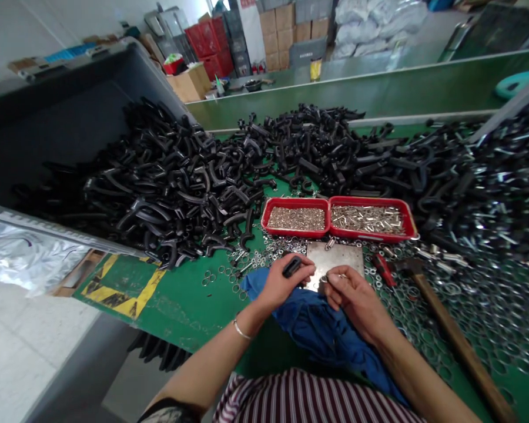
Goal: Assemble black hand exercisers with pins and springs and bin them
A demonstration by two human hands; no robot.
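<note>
My left hand (278, 283) is closed around a black plastic part (292, 267), whose hollow-looking end points up and away. To its right, my right hand (355, 298) pinches a small item at thumb and fingertip, too small to make out. Both hands are a short way apart over a flat metal plate (341, 257) and a crumpled blue cloth (308, 314). Just beyond the plate stand two red trays: the left tray (264, 226) holds tiny metal pieces, the right tray (412, 226) short metal pins.
Black plastic parts (194, 176) pile up along the back and spill from a grey bin (70, 94). On the right lie a hammer (454, 332), a red-handled screwdriver (382, 270), scattered metal rings (480, 323) and a heap of shiny metal parts (511, 164).
</note>
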